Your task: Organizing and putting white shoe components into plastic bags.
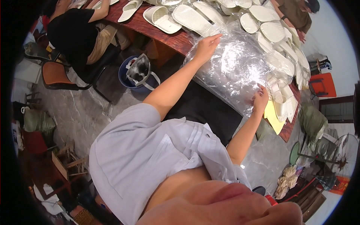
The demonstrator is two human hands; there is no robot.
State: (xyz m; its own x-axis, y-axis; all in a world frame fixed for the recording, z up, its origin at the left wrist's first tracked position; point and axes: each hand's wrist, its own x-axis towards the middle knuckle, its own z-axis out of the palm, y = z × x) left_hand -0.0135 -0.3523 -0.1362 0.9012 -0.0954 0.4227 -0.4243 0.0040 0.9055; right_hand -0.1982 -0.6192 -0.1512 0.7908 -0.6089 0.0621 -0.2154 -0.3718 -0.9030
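Observation:
A stack of clear, crinkled plastic bags (236, 56) lies across the near edge of the table, shiny under the light. My left hand (207, 48) is on its left side, fingers stretched out over the plastic. At the near right corner of the bags, my right hand (261, 98) has its fingers curled onto the plastic. White slippers (195, 20) lie just beyond my left hand. Beside my right hand are another white slipper (279, 105) and a yellow sheet (274, 118).
More white slippers (273, 32) are heaped along the table (167, 36), some in clear plastic. A person in black (71, 32) sits at the left, and another person (296, 15) is at the far right. A blue bucket (127, 77) and an orange-brown chair (58, 75) stand left.

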